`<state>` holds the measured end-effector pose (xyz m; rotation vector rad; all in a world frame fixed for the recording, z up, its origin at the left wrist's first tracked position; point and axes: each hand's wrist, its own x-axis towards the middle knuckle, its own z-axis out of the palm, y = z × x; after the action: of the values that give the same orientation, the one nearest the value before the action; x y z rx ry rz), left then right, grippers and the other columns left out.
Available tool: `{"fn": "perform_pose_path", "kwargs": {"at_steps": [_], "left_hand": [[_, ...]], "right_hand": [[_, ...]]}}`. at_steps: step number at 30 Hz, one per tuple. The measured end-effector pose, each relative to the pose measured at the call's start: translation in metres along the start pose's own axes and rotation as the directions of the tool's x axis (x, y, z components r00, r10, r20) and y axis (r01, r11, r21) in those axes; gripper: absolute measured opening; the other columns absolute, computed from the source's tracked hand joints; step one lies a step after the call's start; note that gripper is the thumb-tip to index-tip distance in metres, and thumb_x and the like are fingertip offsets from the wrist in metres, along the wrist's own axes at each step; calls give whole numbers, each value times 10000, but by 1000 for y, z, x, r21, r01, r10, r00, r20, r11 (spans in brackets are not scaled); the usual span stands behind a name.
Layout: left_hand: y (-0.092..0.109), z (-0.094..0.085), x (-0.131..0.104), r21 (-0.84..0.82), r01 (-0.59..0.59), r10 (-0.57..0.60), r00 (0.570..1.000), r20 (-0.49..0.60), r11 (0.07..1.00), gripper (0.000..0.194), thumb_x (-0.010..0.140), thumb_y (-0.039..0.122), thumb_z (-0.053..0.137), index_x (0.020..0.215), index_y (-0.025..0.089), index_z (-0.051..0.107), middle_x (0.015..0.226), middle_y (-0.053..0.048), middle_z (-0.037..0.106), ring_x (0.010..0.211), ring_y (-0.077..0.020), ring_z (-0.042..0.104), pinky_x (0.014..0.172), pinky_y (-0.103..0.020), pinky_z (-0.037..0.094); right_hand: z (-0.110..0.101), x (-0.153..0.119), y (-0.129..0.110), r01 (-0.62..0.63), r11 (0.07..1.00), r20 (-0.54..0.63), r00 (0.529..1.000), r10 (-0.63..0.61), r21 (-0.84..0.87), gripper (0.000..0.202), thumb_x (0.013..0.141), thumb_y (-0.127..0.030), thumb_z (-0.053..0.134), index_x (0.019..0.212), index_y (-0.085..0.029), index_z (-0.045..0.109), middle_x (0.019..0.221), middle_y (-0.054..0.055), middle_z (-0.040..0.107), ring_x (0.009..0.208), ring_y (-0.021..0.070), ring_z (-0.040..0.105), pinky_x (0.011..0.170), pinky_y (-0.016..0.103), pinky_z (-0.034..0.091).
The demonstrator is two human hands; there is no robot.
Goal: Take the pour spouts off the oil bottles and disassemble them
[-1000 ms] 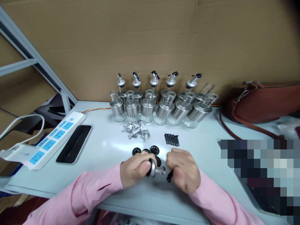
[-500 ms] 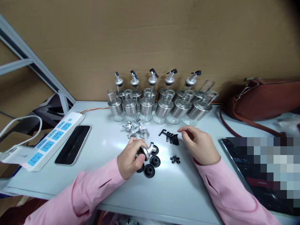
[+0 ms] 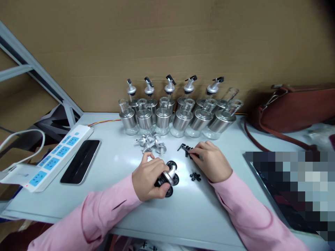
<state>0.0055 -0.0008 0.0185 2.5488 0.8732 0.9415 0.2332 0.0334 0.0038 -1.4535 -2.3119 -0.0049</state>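
Our left hand (image 3: 151,177) grips the metal pourer (image 3: 168,177), black discs (image 3: 176,180) just beside its fingertips. Our right hand (image 3: 210,162), apart from it, has moved down onto the black levers (image 3: 186,149); whether it pinches one we cannot tell, but lever-picking seems underway. Bottles (image 3: 163,120) stand beyond both hands.

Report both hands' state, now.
Left hand: closed, holding a metal pour spout.
Right hand: fingertips at the small black levers; whether it grips one cannot be told.
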Motion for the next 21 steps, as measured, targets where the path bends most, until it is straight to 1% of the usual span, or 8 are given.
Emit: {"fn": "perform_pose_path", "kwargs": {"at_steps": [4,9,15,21], "left_hand": [[0,-1,1,26,26,-26,1000,15,999,199,783,328,298,767,174,423,622,-4,518,564,-149,463,759,-365,286],[1,-2,1,17,26,-26,1000,13,1000,200,780,329,298,756,174,422,614,-1,519,560,-148,465,754,-363,281],[1,-2,0,8,6,-6,1000,3,1000,188,788,320,310,765,172,422,625,1,508,568,-144,457,757,-362,278],[-1,0,0,8,3,-3,1000,9,1000,182,790,324,315,775,175,418,623,5,497,571,-146,457,754,-365,277]], "right_hand": [[-1,0,2,-14,999,-7,1000,15,33,109,764,-175,573,731,-175,677,697,58,594,698,203,479,625,330,412],[2,0,0,-73,997,-34,997,73,-11,111,760,-228,579,717,-174,665,681,52,582,683,207,509,630,345,426],[3,0,-2,-141,989,-34,990,139,-53,91,738,-212,597,732,-167,675,689,56,591,705,216,536,640,340,436],[-2,1,-2,-160,984,8,987,161,-74,118,734,-183,580,658,-180,670,656,43,589,682,204,541,617,319,425]]}}
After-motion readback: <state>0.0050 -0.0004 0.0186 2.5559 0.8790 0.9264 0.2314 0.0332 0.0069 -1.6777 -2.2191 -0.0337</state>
